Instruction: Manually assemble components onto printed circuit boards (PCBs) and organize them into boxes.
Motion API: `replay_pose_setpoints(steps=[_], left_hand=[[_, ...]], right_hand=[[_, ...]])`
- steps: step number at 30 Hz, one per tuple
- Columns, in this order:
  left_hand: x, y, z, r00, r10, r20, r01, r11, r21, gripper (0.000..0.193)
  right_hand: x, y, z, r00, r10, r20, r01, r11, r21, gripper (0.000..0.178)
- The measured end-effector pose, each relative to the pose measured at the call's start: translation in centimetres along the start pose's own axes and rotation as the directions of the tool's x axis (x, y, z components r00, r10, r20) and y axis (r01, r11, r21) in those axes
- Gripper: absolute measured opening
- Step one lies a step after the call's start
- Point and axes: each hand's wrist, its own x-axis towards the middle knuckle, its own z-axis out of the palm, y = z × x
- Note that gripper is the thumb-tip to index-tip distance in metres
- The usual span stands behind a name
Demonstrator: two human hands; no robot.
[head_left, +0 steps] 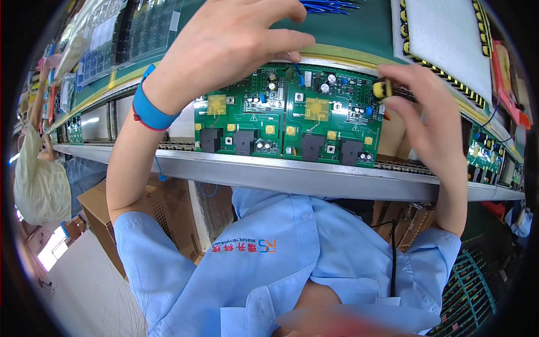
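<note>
The right hand (429, 121) pinches a small yellow component (382, 89) between thumb and fingertips, held just above the right top corner of the green circuit board (286, 115). The left hand (230, 42) has its fingers loosely curled and spread, their tips just over the board's top edge near a blue component (301, 78); whether they grip anything cannot be told. The board lies on a metal conveyor rail (292, 177), with open rail on either side. A blue wristband (150, 109) circles the left wrist. Both forearms rise from blue shirt sleeves (146, 247), and another board (485, 157) sits farther right.
</note>
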Motion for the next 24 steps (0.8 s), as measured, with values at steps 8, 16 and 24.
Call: replay_pose_setpoints(steps=[8,16,24], left_hand=[[6.2,1.6,-4.1,0.897,-0.357,-0.259,0.356,0.933,-0.053,0.028],[5.0,4.4,-9.5,0.706,-0.659,0.261,0.560,0.744,0.363,0.028],[0.5,3.6,-9.5,0.707,-0.647,0.285,0.588,0.762,0.271,0.009]], right_hand=[[0.3,-0.7,1.9,0.997,-0.059,0.054,0.067,0.985,-0.156,0.042],[0.5,-1.1,2.1,0.994,-0.085,0.066,0.098,0.967,-0.235,0.044],[0.1,-1.1,1.4,0.996,0.050,0.075,-0.029,0.966,-0.256,0.051]])
